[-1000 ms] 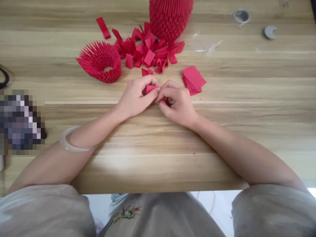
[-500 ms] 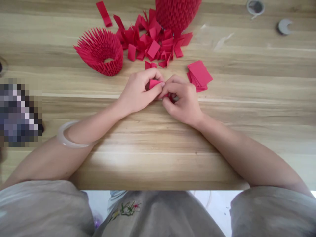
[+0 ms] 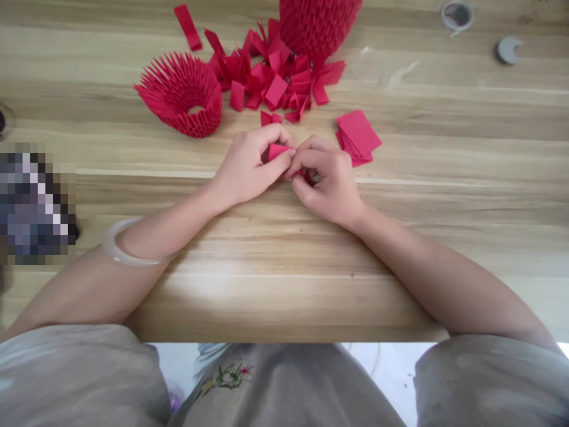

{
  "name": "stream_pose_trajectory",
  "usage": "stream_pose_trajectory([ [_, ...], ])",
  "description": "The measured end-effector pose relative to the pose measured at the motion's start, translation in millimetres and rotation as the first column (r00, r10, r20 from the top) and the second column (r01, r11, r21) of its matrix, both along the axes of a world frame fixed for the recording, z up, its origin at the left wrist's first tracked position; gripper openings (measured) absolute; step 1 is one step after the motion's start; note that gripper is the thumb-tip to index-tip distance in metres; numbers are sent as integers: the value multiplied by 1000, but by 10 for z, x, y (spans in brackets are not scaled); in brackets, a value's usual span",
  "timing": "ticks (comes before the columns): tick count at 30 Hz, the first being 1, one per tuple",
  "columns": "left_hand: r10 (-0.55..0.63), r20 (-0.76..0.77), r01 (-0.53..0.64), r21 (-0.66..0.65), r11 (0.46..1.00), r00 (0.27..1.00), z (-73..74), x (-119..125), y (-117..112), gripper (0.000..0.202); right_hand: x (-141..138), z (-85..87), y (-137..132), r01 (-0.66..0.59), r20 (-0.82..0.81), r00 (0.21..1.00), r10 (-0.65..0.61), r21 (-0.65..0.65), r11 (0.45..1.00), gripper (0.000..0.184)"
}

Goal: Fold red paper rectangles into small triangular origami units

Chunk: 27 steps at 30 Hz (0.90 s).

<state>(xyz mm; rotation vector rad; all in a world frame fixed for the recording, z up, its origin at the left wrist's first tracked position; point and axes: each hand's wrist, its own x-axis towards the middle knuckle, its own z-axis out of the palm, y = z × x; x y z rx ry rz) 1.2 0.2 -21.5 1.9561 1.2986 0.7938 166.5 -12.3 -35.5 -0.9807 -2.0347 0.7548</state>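
Observation:
My left hand (image 3: 249,169) and my right hand (image 3: 326,184) meet at the middle of the wooden table (image 3: 284,249), fingers pinched together on one small folded red paper piece (image 3: 276,150). Most of that piece is hidden between the fingertips. Just right of my right hand lies a small stack of flat red paper squares (image 3: 358,135). Behind my hands is a loose pile of folded red paper pieces (image 3: 275,77).
A spiky red ring of joined paper pieces (image 3: 182,95) stands at the back left. A taller red paper body (image 3: 317,26) stands at the back. A tape roll (image 3: 457,15) and a grey crescent (image 3: 508,49) lie far right. A pixelated object (image 3: 33,207) sits at the left edge.
The view shifted so the table items sit lower-right to upper in frame a second ago; since half a second ago nothing has visibly moved. Both hands keep pinching the red piece.

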Motion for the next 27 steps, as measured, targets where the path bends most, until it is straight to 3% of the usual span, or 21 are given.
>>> stream_pose_trajectory([
  [27,-17,-32,18,44,999,999,17,9,10,7,4,15,1,3,17,1000,-3,1,1000,10],
])
